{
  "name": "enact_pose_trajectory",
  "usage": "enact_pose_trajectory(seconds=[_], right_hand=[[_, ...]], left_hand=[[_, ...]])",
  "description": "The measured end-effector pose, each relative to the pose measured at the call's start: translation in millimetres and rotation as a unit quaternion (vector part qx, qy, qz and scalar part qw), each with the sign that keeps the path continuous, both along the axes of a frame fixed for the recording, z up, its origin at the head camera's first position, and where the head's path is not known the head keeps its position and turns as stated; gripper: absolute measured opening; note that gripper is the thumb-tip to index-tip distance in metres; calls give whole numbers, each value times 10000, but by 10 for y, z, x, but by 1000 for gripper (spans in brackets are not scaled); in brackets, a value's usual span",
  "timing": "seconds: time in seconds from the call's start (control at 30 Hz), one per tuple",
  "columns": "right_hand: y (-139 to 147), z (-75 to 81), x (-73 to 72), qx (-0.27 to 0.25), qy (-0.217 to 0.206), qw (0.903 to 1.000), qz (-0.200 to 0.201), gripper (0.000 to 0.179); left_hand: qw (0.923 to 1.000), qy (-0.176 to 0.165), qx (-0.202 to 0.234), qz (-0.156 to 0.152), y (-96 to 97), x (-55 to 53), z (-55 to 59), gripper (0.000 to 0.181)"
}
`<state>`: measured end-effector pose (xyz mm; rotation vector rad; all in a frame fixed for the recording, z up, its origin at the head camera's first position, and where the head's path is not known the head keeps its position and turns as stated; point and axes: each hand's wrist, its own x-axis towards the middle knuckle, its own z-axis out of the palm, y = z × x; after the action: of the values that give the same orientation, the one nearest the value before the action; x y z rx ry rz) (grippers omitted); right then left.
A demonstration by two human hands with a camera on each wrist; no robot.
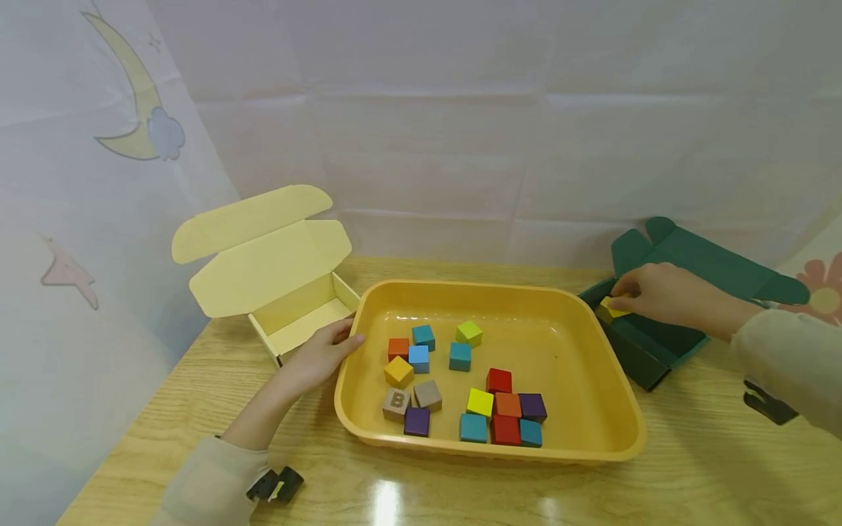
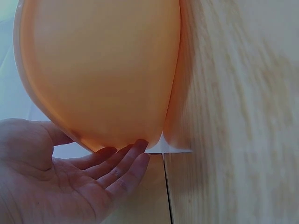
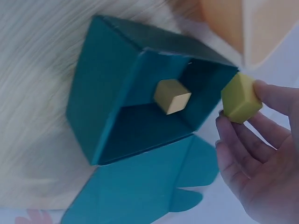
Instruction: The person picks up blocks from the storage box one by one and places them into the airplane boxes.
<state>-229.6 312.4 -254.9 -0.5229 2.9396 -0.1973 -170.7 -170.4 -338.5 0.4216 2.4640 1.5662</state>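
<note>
Yellow block (image 3: 240, 99) clamped in its grip, the right hand (image 1: 658, 292) hangs at the rim of the green box (image 3: 105, 88), thumb opposing fingertips, probably to keep the small cube from slipping. A tan block (image 3: 171, 95) lies inside. The left hand (image 1: 319, 358) clasps the edge of the tray (image 1: 552, 343), likely steadying it; its raised walls seemingly keep the loose blocks (image 1: 460, 356) from straying.

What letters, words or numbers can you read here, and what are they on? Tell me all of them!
"B": on a plain wooden block in the yellow tray.
Too small to make out: the yellowish mark on the dark object by the left sleeve.
I can't read any other letters, words, numbers or brands.
</note>
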Motion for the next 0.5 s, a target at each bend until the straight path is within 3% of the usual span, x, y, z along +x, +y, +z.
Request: enact_pose_trajectory(seconds=[0.27, 0.5], right_hand=[[196, -178, -69, 144, -261, 9995, -141, 39], [219, -309, -109, 309, -286, 9990, -169, 31]], left_hand=[[10000, -37, -57, 45, 6, 6, 7, 46], [9999, 21, -105, 33, 14, 13, 2, 45]])
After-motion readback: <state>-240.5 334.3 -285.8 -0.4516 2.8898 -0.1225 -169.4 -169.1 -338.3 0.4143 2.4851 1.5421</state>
